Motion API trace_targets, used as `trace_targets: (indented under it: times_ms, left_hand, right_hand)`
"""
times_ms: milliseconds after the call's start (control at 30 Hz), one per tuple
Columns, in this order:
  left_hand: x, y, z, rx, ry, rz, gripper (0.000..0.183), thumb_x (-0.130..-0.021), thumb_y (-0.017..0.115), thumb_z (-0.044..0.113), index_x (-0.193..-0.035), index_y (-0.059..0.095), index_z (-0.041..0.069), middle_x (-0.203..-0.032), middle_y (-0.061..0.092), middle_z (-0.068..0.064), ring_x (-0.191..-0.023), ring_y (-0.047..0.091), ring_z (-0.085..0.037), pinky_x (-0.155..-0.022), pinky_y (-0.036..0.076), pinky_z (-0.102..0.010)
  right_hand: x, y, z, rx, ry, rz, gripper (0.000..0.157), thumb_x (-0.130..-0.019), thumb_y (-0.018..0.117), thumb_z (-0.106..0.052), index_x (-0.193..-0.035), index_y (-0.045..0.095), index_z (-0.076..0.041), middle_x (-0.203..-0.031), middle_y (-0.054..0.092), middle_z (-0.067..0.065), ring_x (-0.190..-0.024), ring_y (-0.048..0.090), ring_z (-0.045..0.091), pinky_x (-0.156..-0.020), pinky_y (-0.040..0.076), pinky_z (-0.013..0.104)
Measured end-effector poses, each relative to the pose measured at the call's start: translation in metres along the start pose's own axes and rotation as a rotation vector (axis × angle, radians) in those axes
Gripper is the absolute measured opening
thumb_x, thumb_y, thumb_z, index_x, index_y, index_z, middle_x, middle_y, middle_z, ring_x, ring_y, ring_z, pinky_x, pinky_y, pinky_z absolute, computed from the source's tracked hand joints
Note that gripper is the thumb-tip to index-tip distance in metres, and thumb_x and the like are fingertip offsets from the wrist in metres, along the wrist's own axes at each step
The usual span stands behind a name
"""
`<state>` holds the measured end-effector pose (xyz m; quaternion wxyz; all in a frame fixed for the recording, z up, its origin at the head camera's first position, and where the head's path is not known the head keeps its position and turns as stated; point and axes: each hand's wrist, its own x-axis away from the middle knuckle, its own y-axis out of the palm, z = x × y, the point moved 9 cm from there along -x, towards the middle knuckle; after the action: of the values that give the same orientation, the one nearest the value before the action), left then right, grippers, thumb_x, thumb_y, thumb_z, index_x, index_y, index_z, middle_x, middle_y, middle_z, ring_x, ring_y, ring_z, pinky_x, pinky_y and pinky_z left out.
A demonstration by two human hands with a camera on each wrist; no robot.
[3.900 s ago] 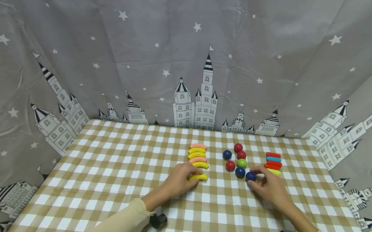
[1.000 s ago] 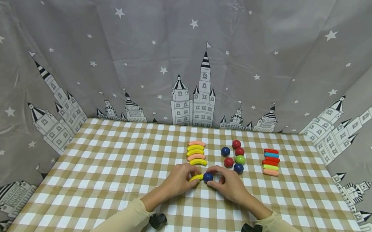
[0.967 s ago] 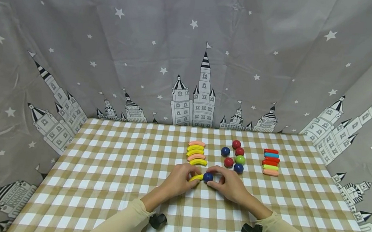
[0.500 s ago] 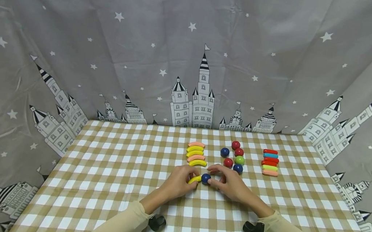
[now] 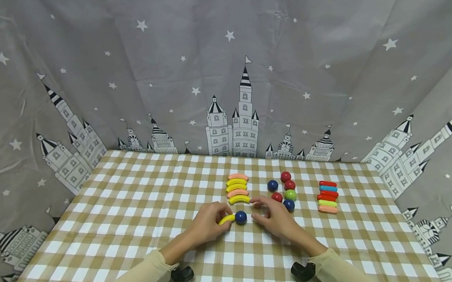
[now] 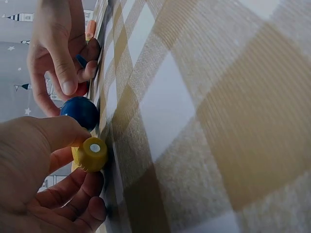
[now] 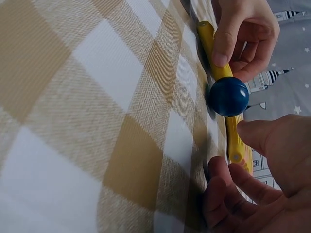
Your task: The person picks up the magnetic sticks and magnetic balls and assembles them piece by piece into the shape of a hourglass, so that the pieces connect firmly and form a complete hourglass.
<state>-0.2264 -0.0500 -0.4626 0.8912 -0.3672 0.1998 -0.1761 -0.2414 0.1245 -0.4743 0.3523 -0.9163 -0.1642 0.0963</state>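
Observation:
My left hand [image 5: 206,221] pinches a curved yellow magnetic stick [image 5: 226,219] between thumb and fingers. A dark blue ball [image 5: 240,217] touches the stick's right end; the left wrist view shows a silvery disc on the stick's near end. Just right of the ball is my right hand [image 5: 277,217], thumb and fingers apart with nothing between them. Its index fingertip is close to another curved yellow stick [image 5: 239,199], the front one in a column of yellow and peach curved sticks [image 5: 237,192]. In the right wrist view that stick lies behind the blue ball [image 7: 229,97].
Behind my right hand lies a loose group of balls: red [image 5: 285,176], blue [image 5: 272,185] and green [image 5: 290,194]. Farther right is a column of straight sticks [image 5: 328,193] in several colours. A checked cloth [image 5: 134,195] covers the table; a grey castle-print curtain [image 5: 168,65] hangs behind.
My right hand brought the blue ball from the right to the yellow stick, then released it. My left hand has shifted slightly left, the stick and ball moving with it.

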Motion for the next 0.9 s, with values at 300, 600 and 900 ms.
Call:
trace_targets:
  times_ms: [300,600,900]
  left_hand:
    - [0.009,-0.01,-0.01,0.002,-0.013,0.018,0.015,-0.083,0.078,0.003,-0.097,0.073,0.006,-0.074,0.059,0.0,-0.066,0.053,-0.014,-0.06,0.042,-0.023]
    - [0.016,-0.016,-0.024,0.033,-0.076,-0.021,0.016,-0.085,0.079,0.004,-0.1,0.073,0.007,-0.079,0.061,0.002,-0.069,0.055,-0.013,-0.061,0.045,-0.024]
    - [0.016,-0.016,-0.027,0.047,-0.086,-0.031,0.016,-0.085,0.079,0.004,-0.1,0.073,0.007,-0.08,0.061,0.004,-0.069,0.055,-0.013,-0.061,0.045,-0.024]
  right_hand:
    - [-0.013,0.003,-0.004,0.033,0.013,0.03,0.045,-0.091,0.079,-0.015,-0.134,0.064,-0.015,-0.123,0.068,0.009,-0.091,0.06,0.016,-0.08,0.05,0.034]
    - [-0.027,0.007,-0.008,0.017,0.014,0.063,0.041,-0.089,0.078,-0.012,-0.129,0.067,-0.013,-0.127,0.066,0.01,-0.112,0.063,0.027,-0.094,0.051,0.045]
    - [-0.036,0.01,-0.006,0.038,0.057,0.106,0.028,-0.09,0.077,-0.007,-0.116,0.072,-0.013,-0.117,0.072,0.004,-0.107,0.066,0.023,-0.094,0.052,0.044]
